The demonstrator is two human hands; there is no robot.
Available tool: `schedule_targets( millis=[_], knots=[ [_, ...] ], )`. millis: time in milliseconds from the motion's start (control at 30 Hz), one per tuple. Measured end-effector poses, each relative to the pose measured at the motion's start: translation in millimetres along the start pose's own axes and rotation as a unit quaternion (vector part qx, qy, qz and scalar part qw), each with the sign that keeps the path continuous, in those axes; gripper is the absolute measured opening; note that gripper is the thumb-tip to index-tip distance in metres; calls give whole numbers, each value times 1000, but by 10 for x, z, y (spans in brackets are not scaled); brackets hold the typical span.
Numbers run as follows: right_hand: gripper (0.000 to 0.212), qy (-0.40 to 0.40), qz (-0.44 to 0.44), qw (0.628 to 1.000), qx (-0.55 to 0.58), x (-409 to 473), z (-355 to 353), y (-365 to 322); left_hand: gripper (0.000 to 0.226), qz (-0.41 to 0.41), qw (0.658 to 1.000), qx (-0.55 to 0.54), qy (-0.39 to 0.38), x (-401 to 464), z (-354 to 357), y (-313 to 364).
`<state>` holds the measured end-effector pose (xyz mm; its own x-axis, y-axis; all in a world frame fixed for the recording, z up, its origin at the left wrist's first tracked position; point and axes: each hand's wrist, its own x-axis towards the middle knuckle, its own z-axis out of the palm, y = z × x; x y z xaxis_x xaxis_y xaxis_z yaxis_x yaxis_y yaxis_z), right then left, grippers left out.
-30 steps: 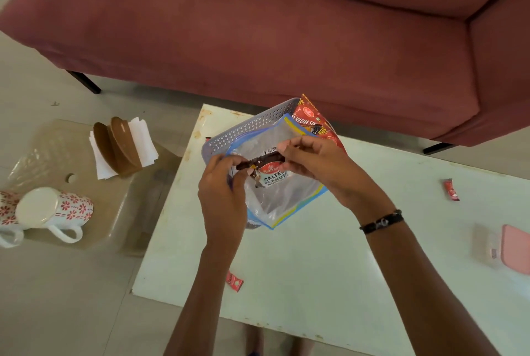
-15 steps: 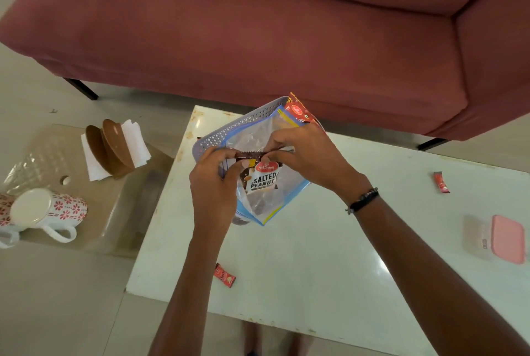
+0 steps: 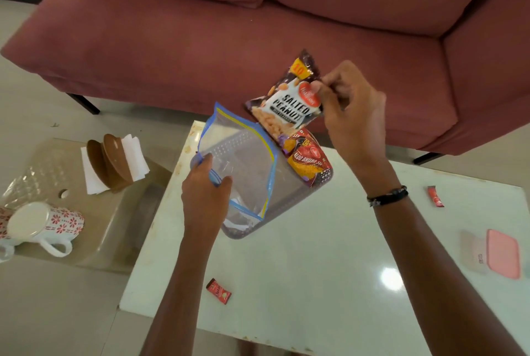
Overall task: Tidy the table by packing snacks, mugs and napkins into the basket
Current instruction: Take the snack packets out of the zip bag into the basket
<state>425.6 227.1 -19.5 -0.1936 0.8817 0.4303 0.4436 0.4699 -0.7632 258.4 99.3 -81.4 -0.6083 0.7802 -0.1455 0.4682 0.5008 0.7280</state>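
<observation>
Hands first: we log our right hand (image 3: pixel 348 114) raised above the far edge of the desk (image 3: pixel 301 255), forearm running up from the lower right, thumb and fingers pinching the right edge of a peanut packet (image 3: pixel 286 103) that hangs tilted in the air. We read "SALTED PEANUT" in dark letters on its white panel, a red oval logo beside our thumb whose script we cannot make out, and "10" on a yellow tag near its top. Our left hand (image 3: pixel 205 197) reaches in from below, fingers curled round the blue-edged mouth of a clear zip bag (image 3: pixel 241 166), held over the grey perforated basket (image 3: pixel 286 206) on the desk. We note a second packet (image 3: pixel 308 160) lying at the basket's far right end, red and yellow, lettered "ALOO BHUJIA SEV" as far as we can read. We count two small red sachets on the desk, one (image 3: pixel 218 291) near the front edge, one (image 3: pixel 435 196) to the right. On a low side table (image 3: pixel 120 226) at left we list a floral mug (image 3: pixel 43 225) on its side and napkins (image 3: pixel 132 152) in a brown holder (image 3: pixel 110 163).
</observation>
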Motion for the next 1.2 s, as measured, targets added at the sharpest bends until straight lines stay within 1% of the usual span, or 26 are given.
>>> schedule_targets(
  millis=[100, 167, 233, 367, 433, 567, 667, 800, 933, 1200],
  knots=[
    [19, 49, 21, 997, -49, 69, -62, 271, 51, -21, 1000, -4, -6, -24, -40, -58],
    [19, 52, 53, 993, -96, 28, 27, 562, 53, -33, 999, -8, -17, -37, -44, -91],
    [17, 30, 99, 986, -127, -85, 222, 878, 54, -42, 999, -14, -27, -39, -43, -105],
    [18, -33, 185, 974, -128, -340, 696, 1390, 56, -38, 998, -29, -33, -29, -21, -117],
    [18, -55, 214, 968, -121, -387, 889, 1512, 56, -30, 999, -25, -34, -24, -9, -133],
    [16, -63, 248, 958, -127, -395, 1152, 1666, 56, -19, 999, -30, -36, -2, 13, -207],
    [10, -61, 265, 953, -135, -443, 1269, 1808, 55, -22, 998, -38, -35, 11, 21, -251],
    [11, -45, 267, 953, -136, -511, 1305, 1894, 56, -21, 998, -40, -43, 40, 41, -259],
    [12, -49, 256, 954, -146, -519, 1297, 1909, 57, -21, 998, -41, -52, 92, 55, -251],
    [13, -54, 273, 951, -138, -540, 1272, 1912, 57, -23, 996, -51, -66, 107, 84, -233]
  ],
)
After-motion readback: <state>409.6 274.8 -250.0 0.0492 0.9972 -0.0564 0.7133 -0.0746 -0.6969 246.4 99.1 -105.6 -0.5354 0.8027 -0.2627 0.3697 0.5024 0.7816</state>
